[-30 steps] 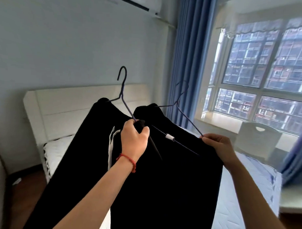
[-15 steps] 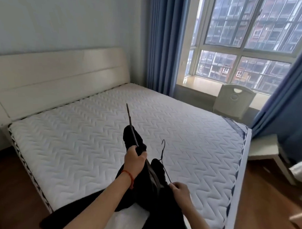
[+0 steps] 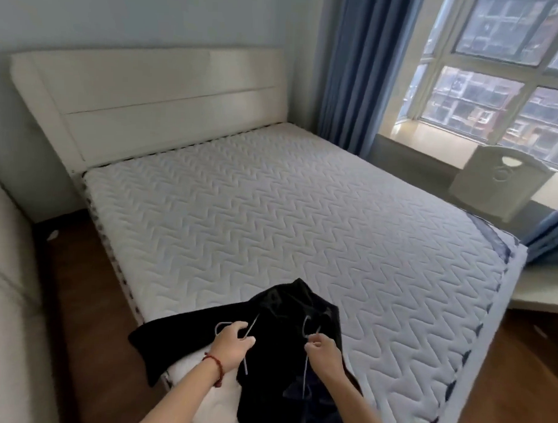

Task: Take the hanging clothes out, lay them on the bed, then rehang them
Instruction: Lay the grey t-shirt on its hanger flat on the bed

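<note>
Black clothes (image 3: 283, 309) lie bunched on the near corner of the bed (image 3: 271, 217), a white quilted mattress. One dark part drapes over the bed's left edge. My left hand (image 3: 230, 344), with a red string at the wrist, grips a thin wire hanger (image 3: 250, 329) lying on the cloth. My right hand (image 3: 325, 350) pinches a second wire hanger (image 3: 305, 369) beside it. Both hands rest low on the black fabric.
A white headboard (image 3: 155, 96) stands at the far end. Blue curtains (image 3: 352, 71) and a window lie to the right, with a white chair (image 3: 500, 184) by the sill. A pale cabinet side (image 3: 11, 312) stands at left, over brown wooden floor (image 3: 88, 283).
Both hands have come down from head height with the two hangers. The black clothes, held up before, now lie on the near corner of the mattress.
</note>
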Motion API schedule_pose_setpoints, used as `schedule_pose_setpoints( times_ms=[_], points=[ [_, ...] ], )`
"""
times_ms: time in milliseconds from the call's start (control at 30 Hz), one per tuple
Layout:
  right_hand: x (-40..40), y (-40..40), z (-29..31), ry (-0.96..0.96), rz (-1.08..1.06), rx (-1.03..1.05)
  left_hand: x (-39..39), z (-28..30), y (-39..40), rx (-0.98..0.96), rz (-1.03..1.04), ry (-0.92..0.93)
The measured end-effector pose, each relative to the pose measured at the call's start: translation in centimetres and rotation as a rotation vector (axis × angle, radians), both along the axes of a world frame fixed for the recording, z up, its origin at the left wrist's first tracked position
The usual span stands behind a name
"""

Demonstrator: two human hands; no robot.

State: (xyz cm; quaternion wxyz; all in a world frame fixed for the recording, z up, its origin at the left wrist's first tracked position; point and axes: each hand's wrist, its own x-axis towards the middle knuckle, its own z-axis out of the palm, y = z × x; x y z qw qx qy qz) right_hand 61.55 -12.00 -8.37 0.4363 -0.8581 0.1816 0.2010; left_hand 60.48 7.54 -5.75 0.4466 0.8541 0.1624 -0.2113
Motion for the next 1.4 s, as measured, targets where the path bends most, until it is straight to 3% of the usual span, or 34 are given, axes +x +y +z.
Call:
schedule_pose_setpoints(
  times_ms=[233,400,533,767,1000,1133,1267,1400],
  points=[
    [0.5,17.5,3.5,-0.134,0.559,0.036,-10.4,2.7,16.2,0.350,0.230,-0.129],
    [-3.9,30.1,6.2,-0.249,1.055,-0.059,-22.8,6.0,25.2,0.492,0.496,-0.086],
    [-9.1,37.5,9.3,-0.371,1.237,0.029,-31.5,8.4,29.0,0.582,0.737,-0.117],
    [-19.4,49.3,18.8,-0.616,1.442,0.444,-41.0,17.2,34.2,1.012,1.017,-0.338],
    [-25.4,56.9,30.7,-0.793,1.556,0.828,-42.1,26.5,35.2,1.252,1.107,-0.532],
    [-27.5,60.6,36.9,-0.884,1.593,1.061,-42.0,32.7,35.3,1.556,1.110,-0.624],
    [-30.5,62.7,42.0,-0.869,1.725,1.289,-42.8,38.2,35.1,1.799,1.180,-0.573],
    [-34.2,63.5,44.9,-0.826,1.890,1.467,-44.3,41.5,34.4,1.964,1.286,-0.359]
  ],
)
